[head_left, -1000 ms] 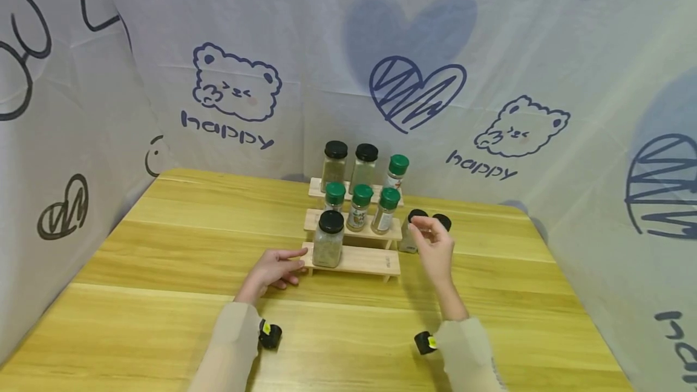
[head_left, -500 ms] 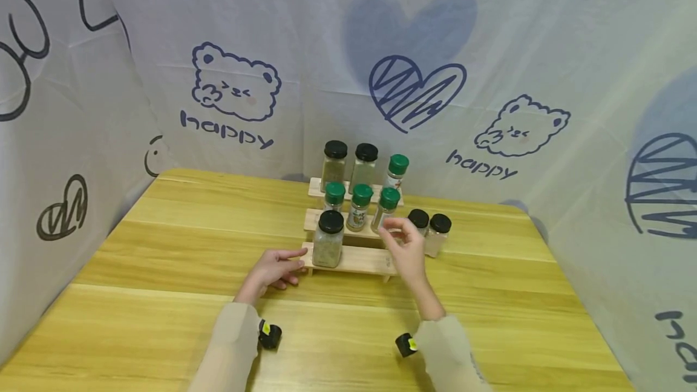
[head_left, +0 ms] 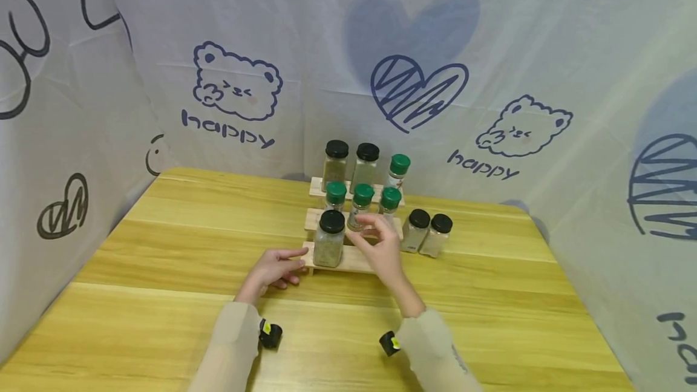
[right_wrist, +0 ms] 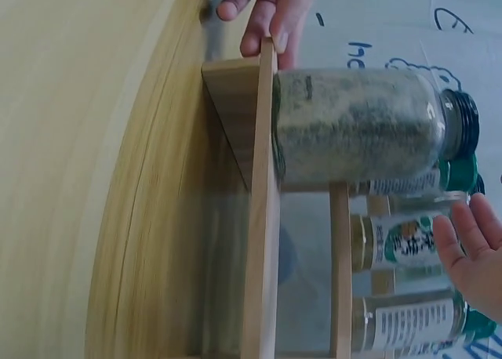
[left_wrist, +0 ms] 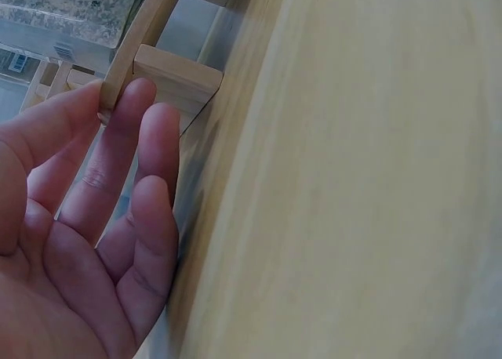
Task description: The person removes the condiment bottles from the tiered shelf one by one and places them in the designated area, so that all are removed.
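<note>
My left hand point(head_left: 272, 269) pinches the left end of the lowest shelf of a stepped wooden spice rack point(head_left: 356, 261); the left wrist view shows thumb and fingertips on the board's edge point(left_wrist: 141, 53). On that shelf stands a black-lidded spice jar point(head_left: 329, 247) with flaky contents. Just right of this jar hovers my right hand point(head_left: 381, 250), fingers loosely bent and nothing held. The right wrist view has its fingertips point(right_wrist: 463, 226) apart from the jar's black lid point(right_wrist: 463, 124). Behind the hand, green-capped spice bottles point(head_left: 362, 204) line the middle shelf, partly hidden.
On the top shelf are two black-lidded jars point(head_left: 365, 168) and a green-capped bottle point(head_left: 398, 171). Two more black-lidded jars point(head_left: 415, 230) stand on the wooden table point(head_left: 490, 295), right of the rack. A printed cloth point(head_left: 327, 47) hangs behind.
My right hand has moved left, from in front of the two jars on the table to beside the jar on the lowest shelf. My left hand has stayed in place.
</note>
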Demonstrator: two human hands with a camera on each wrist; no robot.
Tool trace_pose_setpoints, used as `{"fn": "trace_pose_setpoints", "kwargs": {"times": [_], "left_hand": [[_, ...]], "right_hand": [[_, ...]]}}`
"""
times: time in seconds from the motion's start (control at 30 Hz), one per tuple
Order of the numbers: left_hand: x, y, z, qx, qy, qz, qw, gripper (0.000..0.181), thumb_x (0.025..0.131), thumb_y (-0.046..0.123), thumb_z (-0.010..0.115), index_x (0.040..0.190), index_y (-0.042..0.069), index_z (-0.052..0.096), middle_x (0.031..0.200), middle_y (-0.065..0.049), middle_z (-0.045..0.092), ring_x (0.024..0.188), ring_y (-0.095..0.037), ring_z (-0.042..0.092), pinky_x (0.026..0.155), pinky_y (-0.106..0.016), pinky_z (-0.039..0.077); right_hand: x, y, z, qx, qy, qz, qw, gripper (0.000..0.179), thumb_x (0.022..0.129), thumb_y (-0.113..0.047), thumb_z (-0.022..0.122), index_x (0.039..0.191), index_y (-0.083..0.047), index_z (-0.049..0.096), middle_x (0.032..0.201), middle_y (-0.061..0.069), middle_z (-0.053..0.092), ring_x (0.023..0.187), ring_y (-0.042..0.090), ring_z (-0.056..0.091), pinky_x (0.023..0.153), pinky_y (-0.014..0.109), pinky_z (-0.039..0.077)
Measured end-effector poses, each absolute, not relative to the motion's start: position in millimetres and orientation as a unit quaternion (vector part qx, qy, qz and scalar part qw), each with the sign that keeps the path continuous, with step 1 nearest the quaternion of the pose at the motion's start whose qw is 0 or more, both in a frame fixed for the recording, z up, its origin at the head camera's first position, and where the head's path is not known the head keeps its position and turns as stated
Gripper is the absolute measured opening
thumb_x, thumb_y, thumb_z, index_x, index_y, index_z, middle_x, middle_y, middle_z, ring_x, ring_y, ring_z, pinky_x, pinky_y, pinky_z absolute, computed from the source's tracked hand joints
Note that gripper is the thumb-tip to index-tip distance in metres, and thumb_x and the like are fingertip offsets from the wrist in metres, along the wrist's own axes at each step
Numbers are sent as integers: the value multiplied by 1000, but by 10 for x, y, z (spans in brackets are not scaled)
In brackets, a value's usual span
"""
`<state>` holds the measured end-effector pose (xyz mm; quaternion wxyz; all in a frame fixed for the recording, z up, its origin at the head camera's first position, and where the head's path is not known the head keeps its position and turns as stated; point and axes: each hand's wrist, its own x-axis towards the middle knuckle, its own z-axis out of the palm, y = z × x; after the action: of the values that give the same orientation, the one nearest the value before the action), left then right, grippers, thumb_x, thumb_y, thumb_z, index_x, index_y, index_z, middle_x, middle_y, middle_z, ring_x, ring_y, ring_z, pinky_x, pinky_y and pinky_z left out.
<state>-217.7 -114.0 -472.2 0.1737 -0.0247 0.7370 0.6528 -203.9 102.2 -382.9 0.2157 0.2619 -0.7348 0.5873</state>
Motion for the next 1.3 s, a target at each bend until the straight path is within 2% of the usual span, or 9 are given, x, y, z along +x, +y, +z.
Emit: {"fn": "trace_pose_setpoints", "kwargs": {"times": [0.1,0.23,0.37,0.73,1.03,1.3], "left_hand": [[-2180,-1139,-4723,-26,737,653,173,38,87,15,59,124,7,53,96,-14,66,53,-13,59,42,-20,43],[-2187,-1138,-4731,-26,738,652,172,38,87,15,59,123,7,53,96,-14,66,53,-13,59,42,-20,43],[-2191,-1138,-4738,-26,740,650,172,38,87,15,59,123,7,54,95,-14,66,53,-13,59,42,-21,43],[-2194,-1137,-4749,-30,742,647,172,38,87,16,59,123,7,54,96,-12,66,54,-13,59,43,-21,43],[-2172,-1138,-4737,-27,740,650,173,38,87,15,59,123,7,54,97,-14,66,54,-13,59,42,-21,43],[-2170,-1135,-4725,-30,742,647,172,38,87,15,59,123,7,54,96,-13,66,54,-13,59,42,-21,43]], "right_hand": [[-2044,966,-3827,280,-737,581,202,29,73,11,67,99,15,56,101,29,53,88,32,54,73,56,44],[-2049,907,-3833,288,-743,576,183,32,73,8,68,102,15,56,106,30,50,95,40,50,76,57,43],[-2047,867,-3847,287,-748,572,177,34,73,8,68,103,14,56,108,30,50,99,40,48,77,56,43],[-2068,834,-3902,283,-754,567,173,36,72,7,69,105,12,56,109,29,49,100,39,47,77,55,43],[-2079,837,-3982,276,-751,585,135,43,70,11,69,110,13,51,116,28,48,103,40,48,83,52,42],[-2087,813,-4019,278,-742,600,110,48,72,12,66,115,12,45,120,30,45,99,42,51,76,52,45]]}}
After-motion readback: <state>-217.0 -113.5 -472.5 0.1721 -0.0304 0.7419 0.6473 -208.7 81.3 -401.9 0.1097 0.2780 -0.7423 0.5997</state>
